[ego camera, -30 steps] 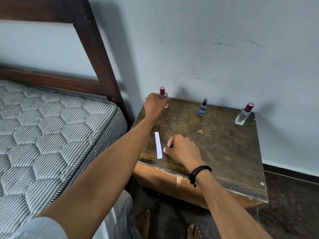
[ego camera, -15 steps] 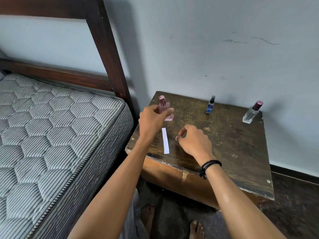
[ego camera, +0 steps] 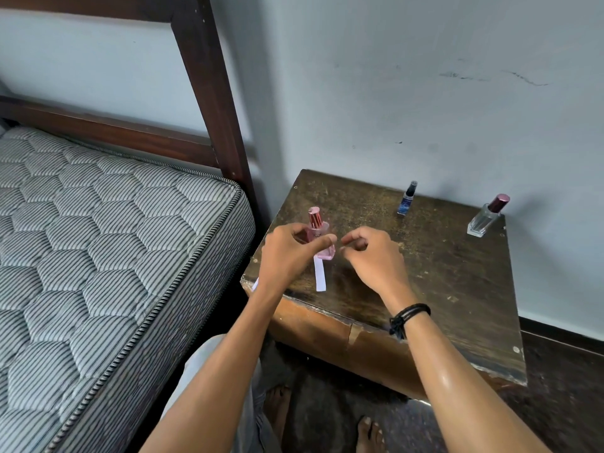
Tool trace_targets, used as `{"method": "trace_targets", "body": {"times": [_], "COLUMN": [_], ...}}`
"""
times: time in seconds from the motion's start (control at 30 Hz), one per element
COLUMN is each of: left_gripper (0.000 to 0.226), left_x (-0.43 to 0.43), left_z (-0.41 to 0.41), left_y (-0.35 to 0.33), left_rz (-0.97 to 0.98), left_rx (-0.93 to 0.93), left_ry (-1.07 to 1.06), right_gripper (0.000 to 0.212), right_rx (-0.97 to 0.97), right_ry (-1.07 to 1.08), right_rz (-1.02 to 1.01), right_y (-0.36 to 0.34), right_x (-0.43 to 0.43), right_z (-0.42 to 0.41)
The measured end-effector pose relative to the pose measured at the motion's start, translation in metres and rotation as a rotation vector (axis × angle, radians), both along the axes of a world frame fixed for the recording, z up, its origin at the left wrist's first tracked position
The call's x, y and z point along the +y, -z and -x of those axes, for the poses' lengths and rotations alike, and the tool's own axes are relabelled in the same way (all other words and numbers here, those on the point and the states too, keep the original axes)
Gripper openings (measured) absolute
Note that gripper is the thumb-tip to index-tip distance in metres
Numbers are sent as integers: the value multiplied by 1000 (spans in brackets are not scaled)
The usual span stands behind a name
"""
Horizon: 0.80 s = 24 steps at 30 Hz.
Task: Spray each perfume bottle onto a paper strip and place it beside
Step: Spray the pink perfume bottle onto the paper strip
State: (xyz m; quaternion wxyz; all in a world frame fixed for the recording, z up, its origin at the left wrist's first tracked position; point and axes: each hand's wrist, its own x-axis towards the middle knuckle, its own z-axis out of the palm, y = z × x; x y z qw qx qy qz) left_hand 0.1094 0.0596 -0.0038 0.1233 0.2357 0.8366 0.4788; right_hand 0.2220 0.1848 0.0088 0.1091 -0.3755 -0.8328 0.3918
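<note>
My left hand (ego camera: pixel 291 253) grips a pink perfume bottle (ego camera: pixel 318 235) with a rose cap, held upright just above the dark wooden side table (ego camera: pixel 425 282). A white paper strip (ego camera: pixel 320 274) lies on the table right below the bottle. A second white strip (ego camera: pixel 255 284) peeks out at the table's left edge under my left wrist. My right hand (ego camera: pixel 372 256) hovers beside the bottle, fingers curled and apart, holding nothing. A small blue spray bottle (ego camera: pixel 407 199) and a clear bottle with a maroon cap (ego camera: pixel 487 215) stand at the back near the wall.
A striped mattress (ego camera: pixel 98 256) on a dark wooden bed frame (ego camera: pixel 209 93) sits close on the left. The wall (ego camera: pixel 425 93) runs right behind the table. My bare feet (ego camera: pixel 369 433) rest on the dark floor under the table's front edge.
My left hand has carried the pink bottle from the table's back left corner forward to above the paper strip. My right hand has lifted off the table and moved toward the bottle.
</note>
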Motion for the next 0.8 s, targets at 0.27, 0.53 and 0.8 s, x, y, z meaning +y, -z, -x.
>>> {"method": "trace_targets", "body": {"times": [0.27, 0.53, 0.8], "left_gripper": [43, 38, 41], "left_x": [9, 14, 16], "left_z": [-8, -15, -9], "left_y": [4, 8, 4], "left_rz": [59, -14, -76], "left_rx": [2, -37, -95], "left_ry": [30, 26, 77], "right_gripper": [17, 24, 21], "right_rx": [-26, 16, 72], "right_ry": [-40, -81, -47], "right_rz": [45, 59, 178], "right_y": [3, 6, 3], "right_x": [1, 1, 2], "right_z": [-2, -1, 2]}}
